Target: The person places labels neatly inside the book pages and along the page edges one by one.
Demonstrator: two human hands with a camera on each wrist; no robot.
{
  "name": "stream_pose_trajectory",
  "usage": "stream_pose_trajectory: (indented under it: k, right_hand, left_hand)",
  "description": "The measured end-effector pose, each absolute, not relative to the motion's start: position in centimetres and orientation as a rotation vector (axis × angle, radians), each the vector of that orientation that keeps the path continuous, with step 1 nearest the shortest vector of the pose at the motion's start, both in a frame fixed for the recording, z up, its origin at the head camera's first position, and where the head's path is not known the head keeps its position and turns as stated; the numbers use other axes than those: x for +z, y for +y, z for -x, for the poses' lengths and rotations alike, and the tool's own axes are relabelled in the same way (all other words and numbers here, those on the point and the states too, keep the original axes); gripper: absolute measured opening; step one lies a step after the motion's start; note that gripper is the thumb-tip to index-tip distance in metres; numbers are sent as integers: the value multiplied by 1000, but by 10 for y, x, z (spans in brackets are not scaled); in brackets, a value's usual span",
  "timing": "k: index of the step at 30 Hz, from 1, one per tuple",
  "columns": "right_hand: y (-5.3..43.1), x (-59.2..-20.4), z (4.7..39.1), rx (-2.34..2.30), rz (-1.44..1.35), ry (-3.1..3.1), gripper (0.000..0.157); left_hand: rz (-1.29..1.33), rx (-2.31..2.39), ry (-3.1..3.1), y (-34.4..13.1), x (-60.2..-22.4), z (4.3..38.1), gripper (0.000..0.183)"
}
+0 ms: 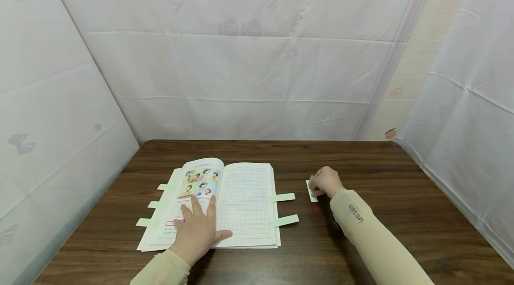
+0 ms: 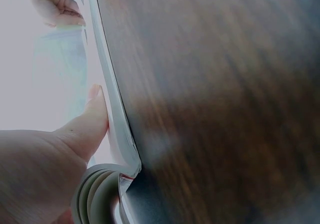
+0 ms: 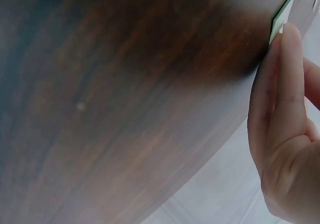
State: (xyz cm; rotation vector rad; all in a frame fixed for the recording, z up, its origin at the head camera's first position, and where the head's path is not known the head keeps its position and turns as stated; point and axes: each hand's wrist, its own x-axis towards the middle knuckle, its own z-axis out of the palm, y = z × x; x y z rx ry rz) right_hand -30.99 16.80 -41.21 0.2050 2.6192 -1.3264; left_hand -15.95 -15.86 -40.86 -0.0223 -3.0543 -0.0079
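An open workbook (image 1: 246, 204) lies on the table, with an illustrated text page on the left and a grid page on the right. My left hand (image 1: 195, 231) rests spread on the left page, its thumb reaching across the spine. In the left wrist view the thumb (image 2: 87, 126) lies along the page near the book's lower edge. To the right of the book, my right hand (image 1: 327, 181) pinches a small pale green sticky-note pad (image 1: 312, 196) at the table. Thumb and finger meet at the pad (image 3: 281, 19) in the right wrist view; whether one sheet or more is gripped is hidden.
Pale green sticky tabs stick out from the book: several on the left edge, such as one tab (image 1: 147, 222), and two on the right, including the lower tab (image 1: 287, 220). The dark wooden table (image 1: 401, 213) is bordered by white patterned cloth (image 1: 257, 75) behind and at both sides.
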Motion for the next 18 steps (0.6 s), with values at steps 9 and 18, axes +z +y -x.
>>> stream_pose_trajectory:
  k: [9,18]
  right_hand:
    - [171,-405,302,-1504,-227,2422,21]
    - [178,-406,300,-1580,-163,2296,12]
  left_hand:
    - [28,-9,-3053,-159,-409,159,102]
    - [25,-19,-3065,-160,-410,160,101]
